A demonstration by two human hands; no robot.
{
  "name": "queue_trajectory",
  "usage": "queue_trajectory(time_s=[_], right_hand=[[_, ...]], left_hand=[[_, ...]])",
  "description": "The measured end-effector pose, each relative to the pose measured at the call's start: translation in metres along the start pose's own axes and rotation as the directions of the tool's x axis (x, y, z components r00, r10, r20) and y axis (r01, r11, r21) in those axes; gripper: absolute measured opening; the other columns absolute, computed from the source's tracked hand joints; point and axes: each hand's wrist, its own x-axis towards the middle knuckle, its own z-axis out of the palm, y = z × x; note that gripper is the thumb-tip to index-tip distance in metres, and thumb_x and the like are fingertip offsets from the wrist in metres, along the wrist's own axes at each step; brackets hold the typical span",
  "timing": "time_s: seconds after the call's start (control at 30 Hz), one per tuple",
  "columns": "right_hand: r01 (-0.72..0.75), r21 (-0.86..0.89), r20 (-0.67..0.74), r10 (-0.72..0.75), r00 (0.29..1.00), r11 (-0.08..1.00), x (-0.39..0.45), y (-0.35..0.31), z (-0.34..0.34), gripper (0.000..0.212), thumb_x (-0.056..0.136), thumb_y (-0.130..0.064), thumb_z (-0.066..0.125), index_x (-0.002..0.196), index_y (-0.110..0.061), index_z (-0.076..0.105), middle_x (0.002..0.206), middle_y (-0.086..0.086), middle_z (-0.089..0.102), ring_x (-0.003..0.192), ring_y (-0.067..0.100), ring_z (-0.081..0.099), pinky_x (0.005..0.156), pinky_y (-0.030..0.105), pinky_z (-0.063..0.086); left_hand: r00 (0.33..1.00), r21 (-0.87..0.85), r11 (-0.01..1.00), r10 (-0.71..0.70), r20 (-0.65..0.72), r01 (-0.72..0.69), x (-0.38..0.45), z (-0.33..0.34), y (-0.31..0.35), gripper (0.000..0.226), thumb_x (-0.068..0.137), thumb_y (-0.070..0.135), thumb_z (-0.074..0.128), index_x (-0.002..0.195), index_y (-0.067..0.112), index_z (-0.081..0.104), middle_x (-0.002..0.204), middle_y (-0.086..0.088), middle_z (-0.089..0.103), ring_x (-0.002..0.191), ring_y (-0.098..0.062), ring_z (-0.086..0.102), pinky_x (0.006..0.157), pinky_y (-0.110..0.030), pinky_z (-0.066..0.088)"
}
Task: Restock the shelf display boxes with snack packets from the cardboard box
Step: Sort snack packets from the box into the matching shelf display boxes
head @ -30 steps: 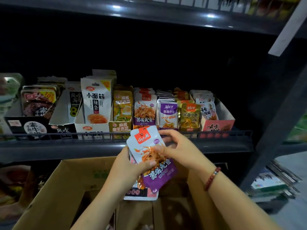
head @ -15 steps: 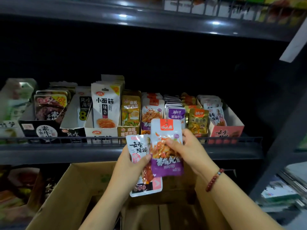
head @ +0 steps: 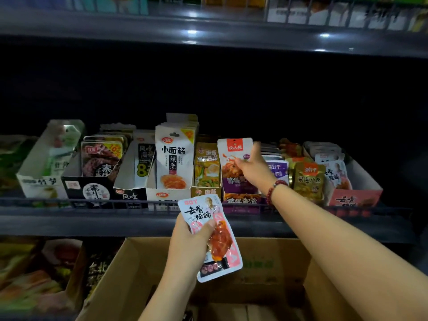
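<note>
My right hand reaches over the shelf rail and pinches a white-and-purple snack packet, held upright at the front of the purple display box. My left hand grips a white-and-pink packet with red contents, held in front of the shelf edge above the open cardboard box. The inside of the cardboard box is dark and mostly hidden by my arms.
A row of display boxes fills the shelf: a tall white noodle-snack box, a yellow box, gold fish packets, a pink box at right. A wire rail runs along the front. More goods sit below left.
My right hand took the purple packet off the stack in my left hand and carried it up to the purple display box. My left hand now shows only the pink packet.
</note>
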Motion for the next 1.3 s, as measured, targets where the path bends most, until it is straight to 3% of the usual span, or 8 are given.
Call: queue_trajectory(time_s=[0.1, 0.23, 0.37, 0.43, 0.53, 1.0, 1.17, 1.3], right_hand=[[-0.055, -0.044, 0.014, 0.056, 0.998, 0.998, 0.005, 0.006, -0.001, 0.051, 0.092, -0.014, 0.060, 0.135, -0.011, 0.033, 0.127, 0.007, 0.053, 0.102, 0.014, 0.052, 0.064, 0.014, 0.042], [0.145, -0.292, 0.104, -0.120, 0.987, 0.945, 0.013, 0.001, -0.012, 0.052, 0.083, -0.010, 0.070, 0.129, -0.017, 0.044, 0.116, 0.002, 0.055, 0.092, 0.011, 0.053, 0.059, 0.014, 0.041], [0.338, -0.681, 0.363, -0.101, 0.926, 0.649, 0.023, -0.022, -0.017, 0.047, 0.083, -0.020, 0.071, 0.125, -0.014, 0.051, 0.118, 0.004, 0.059, 0.090, 0.016, 0.051, 0.059, 0.020, 0.036], [0.383, -0.770, 0.407, -0.070, 0.911, 0.510, 0.026, -0.027, -0.016, 0.056, 0.080, -0.029, 0.074, 0.127, -0.016, 0.047, 0.119, 0.003, 0.058, 0.099, 0.020, 0.053, 0.073, 0.025, 0.040], [0.386, -0.837, 0.385, -0.084, 0.919, 0.388, 0.037, -0.027, -0.018, 0.060, 0.079, -0.040, 0.073, 0.129, -0.019, 0.047, 0.123, 0.001, 0.058, 0.117, 0.022, 0.049, 0.102, 0.034, 0.028], [0.268, -0.857, 0.268, -0.063, 0.961, 0.440, 0.042, -0.004, -0.012, 0.080, 0.082, -0.046, 0.067, 0.148, -0.031, 0.025, 0.155, 0.009, 0.018, 0.143, 0.033, 0.014, 0.115, 0.045, 0.014], [0.335, -0.738, 0.240, -0.235, 0.942, 0.586, 0.015, -0.019, -0.023, 0.061, 0.087, -0.044, 0.062, 0.142, -0.031, 0.038, 0.140, 0.001, 0.038, 0.128, 0.022, 0.028, 0.104, 0.035, 0.021], [0.327, -0.532, 0.244, -0.228, 0.942, 0.781, -0.036, -0.030, -0.035, 0.043, 0.087, -0.044, 0.061, 0.128, -0.031, 0.055, 0.129, -0.005, 0.049, 0.125, 0.017, 0.034, 0.104, 0.034, 0.024]], left_hand=[[1.000, -0.022, 1.000, -0.009, 0.003, 0.009, 0.000, -0.001, 0.000, 0.020, 0.092, 0.021, 0.063, 0.108, 0.028, 0.054, 0.099, 0.005, 0.070, 0.088, -0.017, 0.070, 0.065, -0.031, 0.055], [1.000, -0.031, 1.000, -0.006, 0.014, 0.007, 0.000, 0.000, 0.002, 0.020, 0.092, 0.021, 0.063, 0.105, 0.030, 0.052, 0.098, 0.007, 0.068, 0.088, -0.015, 0.069, 0.062, -0.028, 0.053], [1.000, -0.024, 1.000, -0.003, 0.020, 0.003, -0.001, 0.000, 0.003, 0.019, 0.092, 0.022, 0.063, 0.103, 0.032, 0.051, 0.097, 0.009, 0.068, 0.084, -0.013, 0.070, 0.061, -0.027, 0.053], [1.000, -0.021, 1.000, -0.009, 0.017, 0.009, -0.002, 0.000, 0.003, 0.021, 0.092, 0.022, 0.063, 0.106, 0.030, 0.051, 0.098, 0.008, 0.068, 0.084, -0.013, 0.069, 0.060, -0.026, 0.053], [1.000, -0.018, 1.000, -0.009, 0.016, 0.010, -0.001, 0.000, 0.003, 0.025, 0.092, 0.022, 0.063, 0.113, 0.028, 0.051, 0.100, 0.008, 0.067, 0.086, -0.013, 0.069, 0.059, -0.025, 0.052], [1.000, -0.057, 0.998, -0.011, 0.028, 0.013, 0.002, -0.005, 0.004, 0.024, 0.092, 0.022, 0.063, 0.114, 0.026, 0.053, 0.098, 0.006, 0.070, 0.081, -0.013, 0.071, 0.056, -0.023, 0.053], [0.999, -0.118, 0.993, -0.024, 0.039, 0.028, -0.001, -0.006, 0.009, 0.017, 0.095, 0.025, 0.059, 0.112, 0.026, 0.059, 0.098, 0.003, 0.073, 0.079, -0.015, 0.073, 0.055, -0.024, 0.054], [0.997, -0.136, 0.990, -0.033, 0.069, 0.042, -0.010, -0.005, 0.013, 0.016, 0.094, 0.025, 0.060, 0.110, 0.025, 0.061, 0.095, 0.002, 0.076, 0.083, -0.020, 0.074, 0.074, -0.040, 0.059]])
